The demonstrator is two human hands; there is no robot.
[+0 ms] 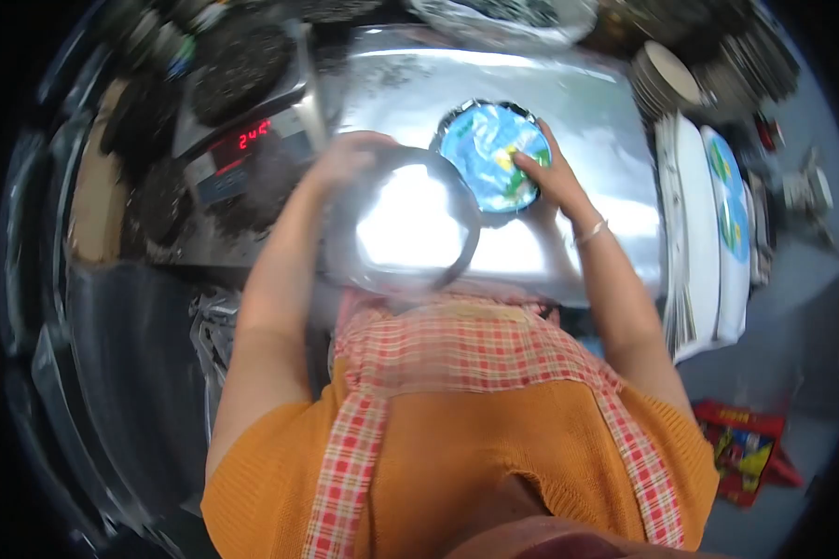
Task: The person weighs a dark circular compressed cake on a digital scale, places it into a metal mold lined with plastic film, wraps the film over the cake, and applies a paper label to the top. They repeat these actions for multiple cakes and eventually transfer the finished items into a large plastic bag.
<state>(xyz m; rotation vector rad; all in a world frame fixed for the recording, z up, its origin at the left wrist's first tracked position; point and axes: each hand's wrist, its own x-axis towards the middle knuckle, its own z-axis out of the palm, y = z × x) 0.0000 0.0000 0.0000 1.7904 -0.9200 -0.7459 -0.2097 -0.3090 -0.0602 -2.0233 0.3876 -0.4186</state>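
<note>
My left hand (350,158), blurred by motion, grips the far left rim of a round shiny metal dish (410,224). The dish is tilted over the near part of a metal tabletop (578,116), and a bright reflection fills its face. Just to its right, my right hand (557,177) has hold of a round blue disc (480,144) with green and yellow print and a dark, ruffled edge. My thumb lies across the disc's face; the other fingers are at its right rim, partly hidden. The dish's edge overlaps the disc's lower left in view.
A digital scale (256,154) with a lit red display stands at the left, a dark, loosely filled round pan (242,74) on it. White sheets (694,233) and a blue printed stack (725,191) line the right edge. Stacked round discs (667,79) stand at the far right.
</note>
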